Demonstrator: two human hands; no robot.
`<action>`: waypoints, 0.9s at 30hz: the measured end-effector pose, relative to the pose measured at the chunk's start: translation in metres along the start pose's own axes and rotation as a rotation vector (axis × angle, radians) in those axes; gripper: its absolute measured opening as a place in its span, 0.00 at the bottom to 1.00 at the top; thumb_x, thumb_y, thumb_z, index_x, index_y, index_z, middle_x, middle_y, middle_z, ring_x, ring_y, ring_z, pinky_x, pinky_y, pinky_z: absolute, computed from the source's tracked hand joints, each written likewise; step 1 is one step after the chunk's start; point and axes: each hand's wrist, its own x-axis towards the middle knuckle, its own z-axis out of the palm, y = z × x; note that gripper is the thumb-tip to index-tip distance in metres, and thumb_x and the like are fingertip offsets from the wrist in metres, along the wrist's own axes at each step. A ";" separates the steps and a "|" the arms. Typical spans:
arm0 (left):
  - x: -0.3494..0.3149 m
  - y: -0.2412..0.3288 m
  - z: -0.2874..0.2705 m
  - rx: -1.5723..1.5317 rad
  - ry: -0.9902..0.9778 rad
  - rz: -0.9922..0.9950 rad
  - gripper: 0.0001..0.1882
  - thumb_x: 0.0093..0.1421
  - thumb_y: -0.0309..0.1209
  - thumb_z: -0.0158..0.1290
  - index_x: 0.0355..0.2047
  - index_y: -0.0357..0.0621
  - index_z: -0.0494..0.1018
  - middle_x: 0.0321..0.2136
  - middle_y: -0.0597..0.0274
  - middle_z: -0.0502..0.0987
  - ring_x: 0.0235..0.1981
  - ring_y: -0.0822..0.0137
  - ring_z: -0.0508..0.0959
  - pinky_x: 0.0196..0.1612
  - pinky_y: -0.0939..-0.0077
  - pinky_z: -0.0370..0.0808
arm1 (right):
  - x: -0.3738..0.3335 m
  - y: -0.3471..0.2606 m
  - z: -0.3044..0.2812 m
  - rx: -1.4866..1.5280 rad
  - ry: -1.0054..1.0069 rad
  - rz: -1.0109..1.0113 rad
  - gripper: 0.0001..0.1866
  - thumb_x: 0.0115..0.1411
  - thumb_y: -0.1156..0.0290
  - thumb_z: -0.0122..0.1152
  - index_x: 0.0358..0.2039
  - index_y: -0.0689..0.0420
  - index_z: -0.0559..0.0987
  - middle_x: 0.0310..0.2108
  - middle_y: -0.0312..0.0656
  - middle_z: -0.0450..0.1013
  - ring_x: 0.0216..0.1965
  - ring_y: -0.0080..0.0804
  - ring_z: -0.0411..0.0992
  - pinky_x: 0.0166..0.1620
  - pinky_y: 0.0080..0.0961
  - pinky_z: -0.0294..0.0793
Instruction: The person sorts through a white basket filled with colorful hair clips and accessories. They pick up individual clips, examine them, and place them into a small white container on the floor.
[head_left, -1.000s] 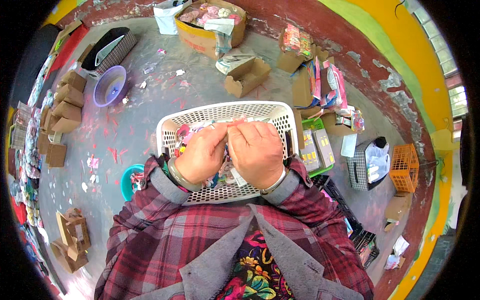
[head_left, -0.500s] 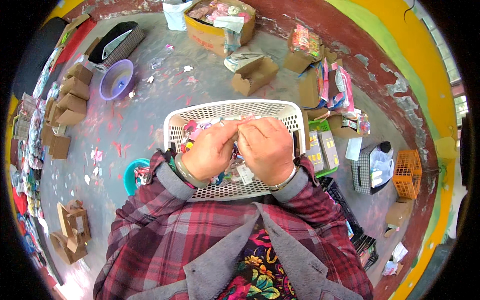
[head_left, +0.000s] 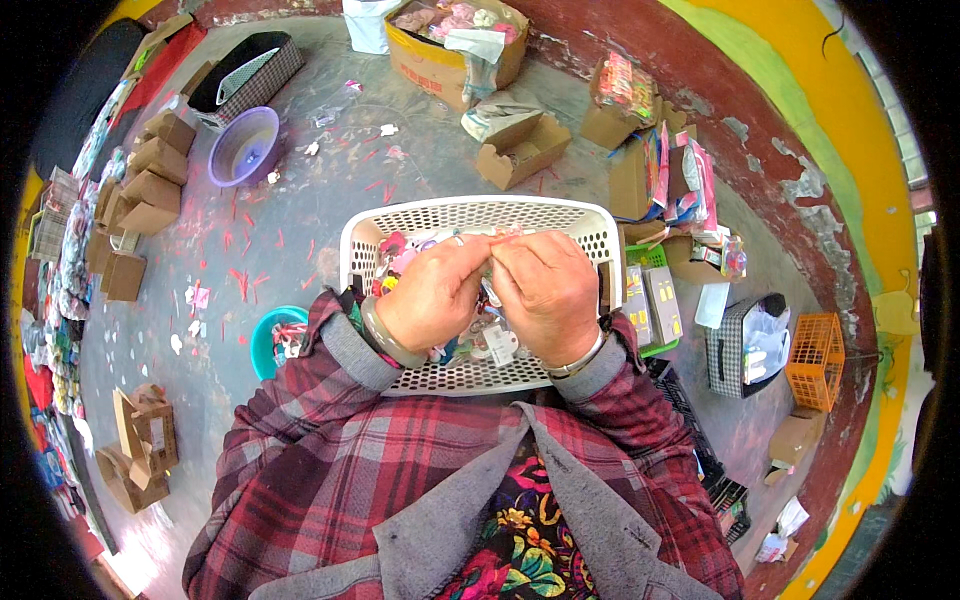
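Observation:
A white perforated plastic basket [head_left: 440, 381] sits right in front of me, with small colourful pieces [head_left: 392, 246] heaped inside. Over it my left hand [head_left: 430, 298] and my right hand [head_left: 548, 296] meet, fingers curled and fingertips pinched together. Whatever they pinch is mostly hidden; a bit of pink shows just beyond the fingertips. Below the hands, between the wrists, a white tag [head_left: 499, 344] lies among the pieces in the basket.
A teal tub [head_left: 262, 345] stands left of the basket, a purple basin [head_left: 244, 147] farther off. Cardboard boxes [head_left: 524, 152] stand beyond the basket and on both sides. At right are a green tray [head_left: 655, 256], a checked bin [head_left: 727, 345] and an orange crate [head_left: 812, 361].
The whole view has shifted slightly, so the basket and surroundings sit a little farther right. My hands stay pinched together over the basket, with the fingertips barely moved.

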 end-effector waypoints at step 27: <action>-0.001 -0.004 0.002 -0.005 0.027 0.085 0.09 0.53 0.20 0.45 0.35 0.35 0.68 0.27 0.46 0.72 0.30 0.46 0.72 0.30 0.61 0.68 | 0.001 -0.004 0.000 0.025 0.079 0.044 0.06 0.41 0.77 0.59 0.22 0.57 0.72 0.24 0.40 0.69 0.28 0.37 0.68 0.31 0.31 0.67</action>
